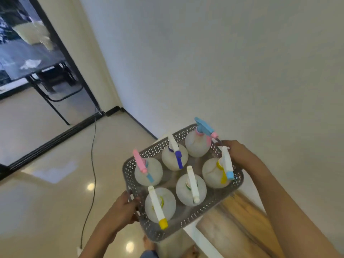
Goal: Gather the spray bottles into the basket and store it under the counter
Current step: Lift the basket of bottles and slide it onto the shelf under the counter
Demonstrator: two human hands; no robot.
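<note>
A grey perforated basket (221,205) is held in the air between both my hands, partly over the edge of a wooden counter (234,220). Several round frosted spray bottles (190,189) stand upright inside it, with pink, blue, yellow and white trigger heads. My left hand (122,209) grips the handle on the basket's near left end. My right hand (235,150) grips the far right end, next to the bottle with the light blue head (203,126).
A white wall (223,62) runs along the right, close behind the basket. A black cable (94,164) trails across the glossy tile floor on the left. A dark folding table (50,84) stands beyond a black sliding-door track. My feet show below the basket.
</note>
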